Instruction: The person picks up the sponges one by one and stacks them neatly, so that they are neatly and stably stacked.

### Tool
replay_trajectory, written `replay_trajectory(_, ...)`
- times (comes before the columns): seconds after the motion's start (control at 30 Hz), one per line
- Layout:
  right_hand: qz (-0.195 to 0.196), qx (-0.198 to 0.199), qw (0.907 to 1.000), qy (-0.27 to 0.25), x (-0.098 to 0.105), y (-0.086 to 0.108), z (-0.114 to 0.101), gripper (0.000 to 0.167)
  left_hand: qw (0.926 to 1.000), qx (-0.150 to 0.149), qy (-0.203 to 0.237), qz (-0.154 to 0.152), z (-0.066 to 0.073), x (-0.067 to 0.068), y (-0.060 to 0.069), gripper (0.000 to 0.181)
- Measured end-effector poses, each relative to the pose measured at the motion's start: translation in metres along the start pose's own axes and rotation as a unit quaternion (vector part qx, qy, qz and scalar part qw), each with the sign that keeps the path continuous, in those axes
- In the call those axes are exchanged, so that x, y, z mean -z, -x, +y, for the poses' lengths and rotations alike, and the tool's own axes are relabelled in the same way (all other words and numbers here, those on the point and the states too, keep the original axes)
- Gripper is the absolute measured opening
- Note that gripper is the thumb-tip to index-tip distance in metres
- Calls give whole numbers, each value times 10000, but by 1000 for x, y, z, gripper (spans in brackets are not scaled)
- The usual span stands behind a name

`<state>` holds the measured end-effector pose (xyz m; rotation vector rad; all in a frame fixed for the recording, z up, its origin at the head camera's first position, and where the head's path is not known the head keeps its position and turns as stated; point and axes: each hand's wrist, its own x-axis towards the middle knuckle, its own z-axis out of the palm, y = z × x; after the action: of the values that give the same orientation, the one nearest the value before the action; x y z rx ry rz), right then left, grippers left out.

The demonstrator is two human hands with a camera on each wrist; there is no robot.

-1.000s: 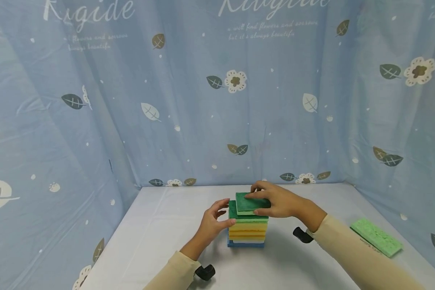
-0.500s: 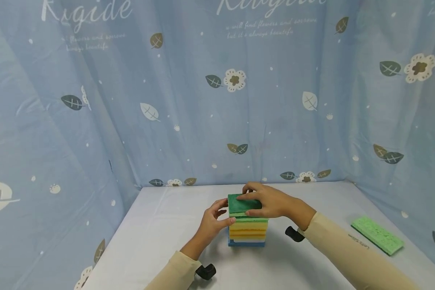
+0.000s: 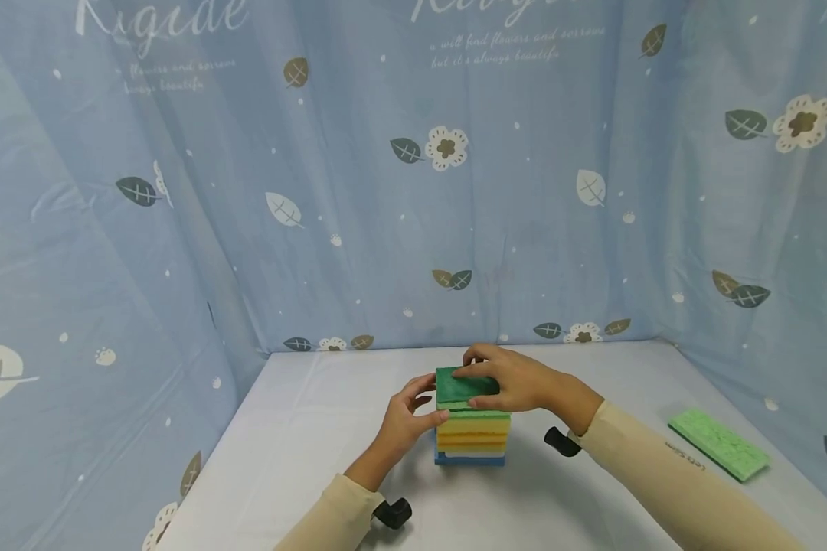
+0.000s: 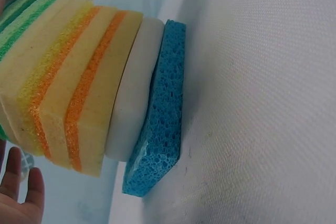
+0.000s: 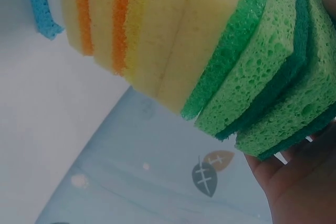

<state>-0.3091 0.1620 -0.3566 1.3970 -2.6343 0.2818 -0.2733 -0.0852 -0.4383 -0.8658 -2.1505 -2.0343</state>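
A tall stack of sponges (image 3: 472,435) stands on the white table. A blue sponge (image 4: 157,114) lies at its bottom, under a white block (image 4: 136,90); above come yellow-and-orange layers, then green ones. My right hand (image 3: 517,380) grips the topmost green sponge (image 3: 455,386) from the right, thumb in front and fingers behind. This sponge sits on the stack, slightly askew to the layer below in the right wrist view. My left hand (image 3: 401,425) is at the upper left of the stack, thumb by the front face and fingers spread by the rear corner; firm contact is not visible.
A light green sponge with a dark underside (image 3: 718,444) lies on the right of the white table (image 3: 317,428). Blue patterned curtain (image 3: 358,229) surrounds the table at the back and sides. Black wrist mounts (image 3: 394,513) hang under the sleeves.
My right hand has moved left with the top green sponge and brought it over the stack, nearly in line with its left edge. My left hand has stayed in place.
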Motion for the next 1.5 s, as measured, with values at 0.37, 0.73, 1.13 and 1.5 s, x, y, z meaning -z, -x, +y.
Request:
replay_trajectory(0.37,-18,-56,10000,-26,-2,0,1,52,9999,28,-108,33,-9,0,-2,63)
replay_trajectory(0.73,18,-88,9998,-169,-6,6,2,63,9989,-141,-422,139,-33,6,-2,69)
replay_trajectory(1.13,239,-918,9944,-470,4,69,27,65,9991,-310,-293,22,-15,8,-13,73)
replay_trajectory(1.5,231,-1665,9850,-398,-3,127,48,68,9996,-165,-206,55,-20,2,-16,75)
